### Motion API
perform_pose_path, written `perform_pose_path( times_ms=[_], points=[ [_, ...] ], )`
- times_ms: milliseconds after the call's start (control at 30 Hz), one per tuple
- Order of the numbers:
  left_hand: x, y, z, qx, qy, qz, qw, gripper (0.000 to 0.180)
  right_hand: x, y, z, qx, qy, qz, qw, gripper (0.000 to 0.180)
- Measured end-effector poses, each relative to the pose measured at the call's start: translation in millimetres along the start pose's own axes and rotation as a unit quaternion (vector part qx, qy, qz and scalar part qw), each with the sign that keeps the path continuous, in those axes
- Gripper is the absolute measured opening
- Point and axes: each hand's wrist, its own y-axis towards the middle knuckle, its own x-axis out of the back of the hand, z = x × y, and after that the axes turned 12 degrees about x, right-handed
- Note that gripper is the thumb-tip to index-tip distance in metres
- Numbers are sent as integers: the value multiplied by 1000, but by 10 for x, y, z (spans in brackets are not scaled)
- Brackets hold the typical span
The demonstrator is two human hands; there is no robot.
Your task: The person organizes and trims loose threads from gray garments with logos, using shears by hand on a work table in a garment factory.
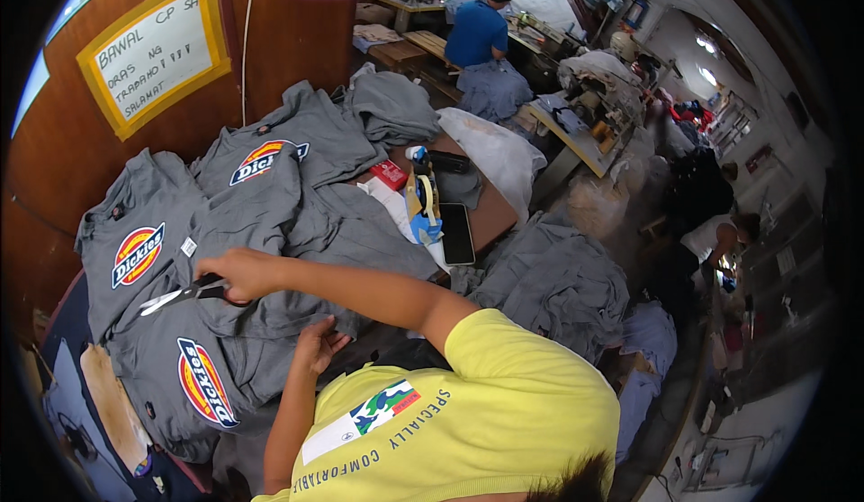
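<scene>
My right hand (243,275) is closed around black-handled scissors (171,300), whose blades lie slightly apart over a grey T-shirt (148,327). A small white label (188,247) sits just beyond the scissors. Next to the near edge of the grey cloth is my left hand (319,345), its fingers loosely bent and the thumb apart; nothing shows in it. Several grey shirts with red, yellow and blue chest prints overlap across the work surface. Another printed grey shirt (261,165) lies farther back.
On a brown table (490,203) stand a tape dispenser (421,201), a phone (457,234) and a small red box (389,174). A grey fabric heap (553,282) lies to the right. A person in blue (479,34) sits among sewing machines behind. A wooden wall bears a yellow-framed sign (157,52).
</scene>
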Motion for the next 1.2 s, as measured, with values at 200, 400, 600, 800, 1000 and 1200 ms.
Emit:
perform_pose_path(
  times_ms=[200,400,600,800,1000,1200],
  points=[
    [37,22,84,20,-156,38,987,9,39,-1160,-354,-187,86,-120,971,51],
    [127,152,164,-15,-202,-28,979,16,-181,-2309,-368,-279,200,-264,901,54],
    [-441,-362,-99,-228,-35,-20,973,18,-371,-2600,-29,-300,354,-380,800,42],
    [-326,-318,92,-157,-84,-67,982,21,-371,-2726,-21,-287,199,-310,884,43],
    [-339,-349,246,-163,-120,-60,978,27,-329,-2792,100,-340,134,-237,900,49],
    [-429,-347,436,-241,-69,-97,963,27,-260,-2831,123,-333,104,-170,921,48]
  ],
)
